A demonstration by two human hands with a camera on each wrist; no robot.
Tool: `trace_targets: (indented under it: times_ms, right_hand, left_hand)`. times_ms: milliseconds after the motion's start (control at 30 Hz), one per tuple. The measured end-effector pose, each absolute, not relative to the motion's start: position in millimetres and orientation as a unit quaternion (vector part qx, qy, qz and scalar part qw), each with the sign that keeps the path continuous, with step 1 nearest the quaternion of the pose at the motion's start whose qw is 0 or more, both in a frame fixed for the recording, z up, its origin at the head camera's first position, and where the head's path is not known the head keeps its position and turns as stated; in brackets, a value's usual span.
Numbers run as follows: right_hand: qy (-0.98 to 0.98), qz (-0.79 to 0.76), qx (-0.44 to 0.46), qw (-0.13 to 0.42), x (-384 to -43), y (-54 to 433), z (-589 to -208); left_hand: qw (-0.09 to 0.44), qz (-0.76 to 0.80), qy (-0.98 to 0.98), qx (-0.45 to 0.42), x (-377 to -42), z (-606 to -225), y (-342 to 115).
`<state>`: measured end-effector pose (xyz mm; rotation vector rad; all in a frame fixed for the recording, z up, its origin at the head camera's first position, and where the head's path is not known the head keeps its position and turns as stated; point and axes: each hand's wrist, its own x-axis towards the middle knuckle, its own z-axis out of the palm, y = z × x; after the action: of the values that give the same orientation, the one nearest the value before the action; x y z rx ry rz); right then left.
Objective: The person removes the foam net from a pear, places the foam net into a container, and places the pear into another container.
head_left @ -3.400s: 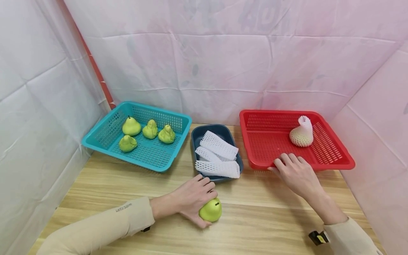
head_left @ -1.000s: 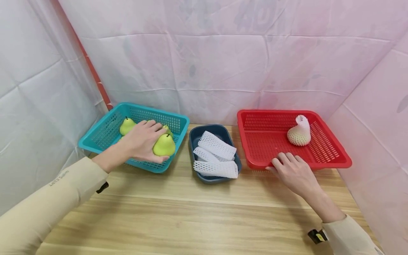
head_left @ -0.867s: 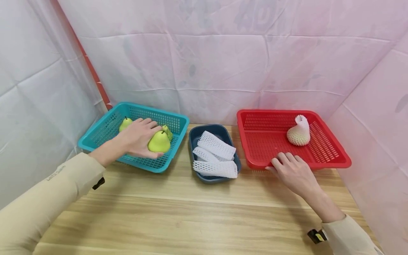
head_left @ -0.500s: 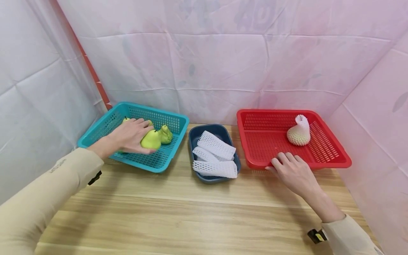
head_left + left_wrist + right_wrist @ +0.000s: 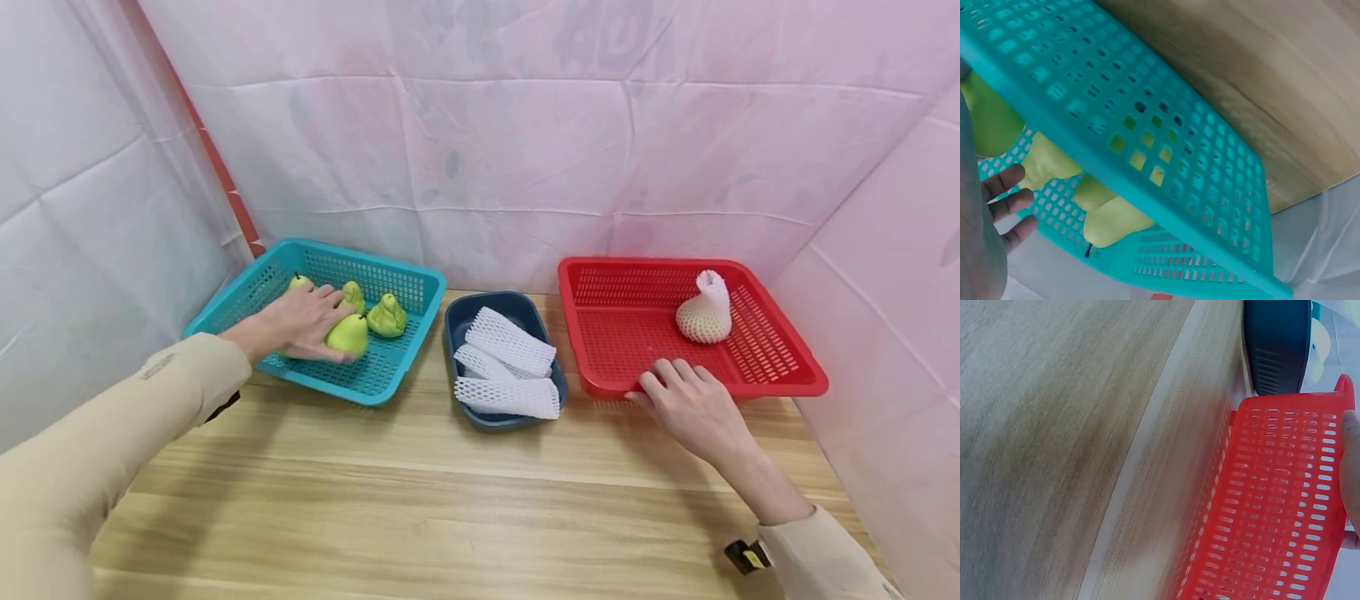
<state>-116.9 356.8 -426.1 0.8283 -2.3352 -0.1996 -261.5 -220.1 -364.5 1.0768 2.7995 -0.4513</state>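
Observation:
In the head view, my left hand [image 5: 300, 321] is inside the teal basket [image 5: 371, 387], beside a smooth green pear [image 5: 348, 335]. Its fingers look spread and loosened, with the thumb low next to the pear. From the left wrist, the fingers [image 5: 1013, 203] show straight and apart, and a pear [image 5: 991, 119] sits near them behind the rim. Other lumpy pears [image 5: 387, 317] stand around it, one partly hidden by the hand. My right hand [image 5: 693, 412] grips the near rim of the red basket [image 5: 780, 389], its thumb outside and fingers over the edge.
Between the baskets stands a dark blue tray [image 5: 452, 358] with several white foam net sleeves [image 5: 510, 398]. In the red basket a pear in a foam net [image 5: 705, 312] stands upright. White cloth walls [image 5: 510, 150] enclose the wooden table [image 5: 480, 517].
My left hand has carried the pear from the table's middle into the teal basket, lowered it there and loosened its fingers. My right hand has stayed on the red rim.

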Motion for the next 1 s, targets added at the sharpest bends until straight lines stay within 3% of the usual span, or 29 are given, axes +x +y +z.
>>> trace_targets:
  times_ms: [667,1000]
  right_hand:
    - [-0.890,-0.074,0.313,0.322,-116,355,-425]
    - [-0.892,-0.073,0.310,0.321,-116,355,-424]
  left_hand:
    - [0.134,-0.207,0.924,0.293,-269,-375,-230]
    - [0.135,-0.166,0.937,0.275,-277,-377,-241]
